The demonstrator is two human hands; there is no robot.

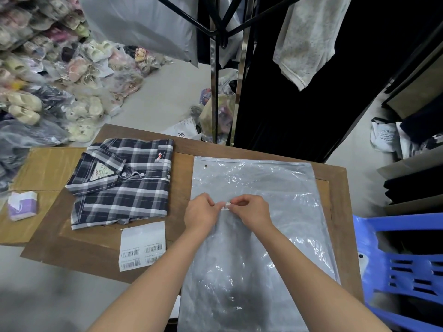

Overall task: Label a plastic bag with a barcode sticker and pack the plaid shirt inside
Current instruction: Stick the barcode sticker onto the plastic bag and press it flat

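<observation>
A clear plastic zip bag (259, 178) lies flat on the brown wooden board (96, 245), its zip edge at the far end. Over the bag's middle, my left hand (201, 213) and my right hand (251, 210) pinch a small barcode sticker (226, 206) between their fingertips, one hand at each end. Whether the sticker touches the bag I cannot tell. The folded plaid shirt (124, 183), navy and white with a collar label, rests on the board to the left of the bag. A sheet of barcode stickers (142, 246) lies just in front of the shirt.
A purple-and-white tissue pack (22, 206) sits on cardboard at the far left. A blue plastic chair (402, 262) stands at the right. Bagged shoes (72, 75) are piled on the floor behind the board. A metal rack (214, 75) with hanging clothes rises beyond the board.
</observation>
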